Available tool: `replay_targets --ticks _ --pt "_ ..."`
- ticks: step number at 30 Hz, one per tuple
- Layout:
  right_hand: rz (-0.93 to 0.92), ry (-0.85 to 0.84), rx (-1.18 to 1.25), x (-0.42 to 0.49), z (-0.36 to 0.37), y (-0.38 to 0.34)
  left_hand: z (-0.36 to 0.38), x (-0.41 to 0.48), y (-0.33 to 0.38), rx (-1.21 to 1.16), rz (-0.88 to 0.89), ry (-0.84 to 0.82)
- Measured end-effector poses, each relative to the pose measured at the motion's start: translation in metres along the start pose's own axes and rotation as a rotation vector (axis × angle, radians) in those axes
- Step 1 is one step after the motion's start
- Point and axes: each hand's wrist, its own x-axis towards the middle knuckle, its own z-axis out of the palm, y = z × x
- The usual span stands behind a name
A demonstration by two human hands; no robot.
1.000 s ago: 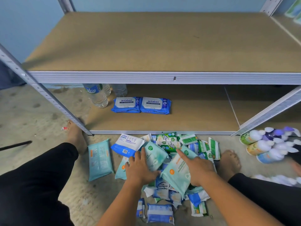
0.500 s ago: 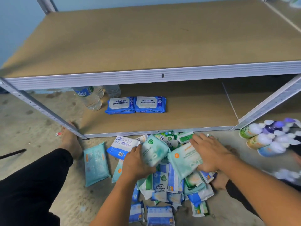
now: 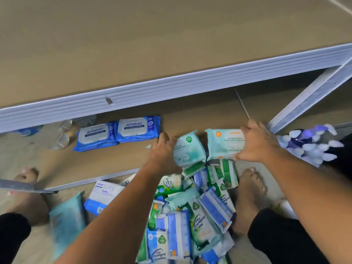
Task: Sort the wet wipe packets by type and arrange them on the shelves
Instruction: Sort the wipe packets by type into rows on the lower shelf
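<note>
My left hand [image 3: 162, 155] grips a pale teal wipe packet with a green round badge [image 3: 188, 149]. My right hand [image 3: 257, 143] grips a pale teal packet with an orange round badge [image 3: 224, 142]. Both packets hover side by side over the front of the lower shelf [image 3: 114, 161]. Two blue antabax packets [image 3: 118, 133] lie next to each other further back on that shelf, left of my hands. On the floor below my arms sits a heap of mixed green, blue and teal packets [image 3: 192, 212]. The upper shelf board [image 3: 152, 40] is bare.
Clear water bottles [image 3: 55, 135] stand left of the blue packets. A metal upright [image 3: 306, 100] slants at the right, with white-and-purple pump bottles [image 3: 312, 143] beyond it. My bare feet [image 3: 249, 189] flank the heap. A teal packet [image 3: 66, 223] and a blue-white one [image 3: 102, 197] lie apart at left.
Both hands lifted their teal packets off the heap and carried them forward and up to the lower shelf's front. The camera leaned closer to the shelves.
</note>
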Motion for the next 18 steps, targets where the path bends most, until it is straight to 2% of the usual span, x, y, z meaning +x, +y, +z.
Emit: replay_targets --ticks 3,8,11,14,18 --pt "0.074 0.007 0.047 0.025 0.015 0.013 0.007 0.048 0.013 0.054 0.047 0.001" --pt "0.136 -0.018 0.141 0.054 0.04 0.017 0.025 0.091 0.022 0.129 0.018 -0.014" --pt "0.095 -0.015 0.157 0.057 0.06 0.01 0.041 0.086 0.024 0.126 0.06 0.039" --pt "0.002 0.034 0.1 0.053 0.08 0.003 0.055 0.078 0.025 0.096 0.059 0.056" --pt "-0.029 0.029 0.002 0.047 0.097 -0.013 0.065 0.08 0.032 0.121 0.038 0.094"
